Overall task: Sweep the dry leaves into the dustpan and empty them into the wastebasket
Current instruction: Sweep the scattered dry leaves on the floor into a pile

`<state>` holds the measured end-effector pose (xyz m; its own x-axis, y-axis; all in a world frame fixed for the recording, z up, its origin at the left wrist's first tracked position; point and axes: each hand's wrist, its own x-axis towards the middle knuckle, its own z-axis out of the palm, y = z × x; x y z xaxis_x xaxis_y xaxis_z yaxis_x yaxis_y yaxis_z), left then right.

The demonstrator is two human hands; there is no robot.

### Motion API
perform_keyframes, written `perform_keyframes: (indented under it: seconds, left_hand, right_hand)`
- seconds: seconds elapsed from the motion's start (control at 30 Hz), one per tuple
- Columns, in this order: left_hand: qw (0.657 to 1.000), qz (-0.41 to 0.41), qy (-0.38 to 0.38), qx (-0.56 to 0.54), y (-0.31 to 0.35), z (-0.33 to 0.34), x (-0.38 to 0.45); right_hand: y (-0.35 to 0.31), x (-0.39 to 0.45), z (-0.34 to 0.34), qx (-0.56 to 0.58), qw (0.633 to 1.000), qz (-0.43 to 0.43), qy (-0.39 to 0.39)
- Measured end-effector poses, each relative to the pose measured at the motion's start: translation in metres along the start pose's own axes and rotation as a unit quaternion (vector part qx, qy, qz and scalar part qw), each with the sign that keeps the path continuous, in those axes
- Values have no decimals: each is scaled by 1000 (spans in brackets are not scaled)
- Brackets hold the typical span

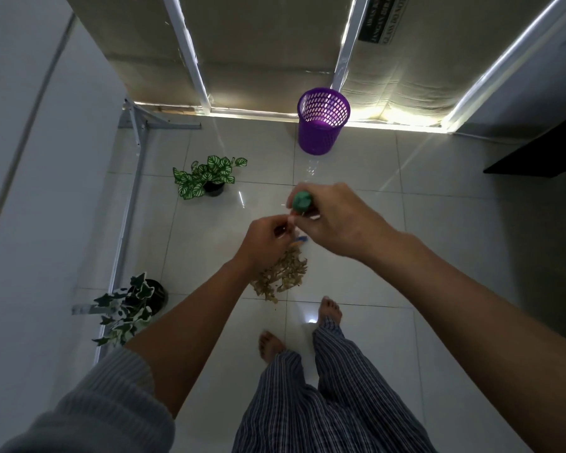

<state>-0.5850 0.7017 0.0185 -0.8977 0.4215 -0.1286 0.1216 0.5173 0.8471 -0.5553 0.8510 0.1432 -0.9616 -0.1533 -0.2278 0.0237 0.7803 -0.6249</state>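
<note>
The right hand is curled round a green handle end, seen end-on at the frame's centre. The left hand is held just at its seven o'clock, fingertips pinched together on something too small to tell. The dry leaves are heaped on the tiled floor directly beneath. The purple wastebasket is set at twelve o'clock, well apart; two potted plants are placed toward nine.

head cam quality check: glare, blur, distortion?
Head view: dim room, blown-out backlight along the window base behind the purple wastebasket; specular spots on the floor tiles; fisheye bends the window frames; right hand and left hand slightly soft.
</note>
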Motion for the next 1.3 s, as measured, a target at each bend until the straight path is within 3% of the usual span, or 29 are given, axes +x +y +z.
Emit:
perform_keyframes:
  seconds: [0.23, 0.6, 1.07, 1.3]
  left_hand:
    - [998, 29, -11, -50, 14, -4, 17]
    - [993, -5, -104, 58, -9, 20, -2]
    - [998, 12, -68, -13, 25, -4, 17]
    - [998, -6, -67, 17, 19, 9, -10]
  right_hand:
    - [-2, -7, -15, -77, 994, -26, 70]
    - [14, -23, 31, -45, 999, 10, 15]
    - [-3, -17, -7, -40, 985, -19, 166]
    - [3, -33, 31, -41, 987, -22, 151]
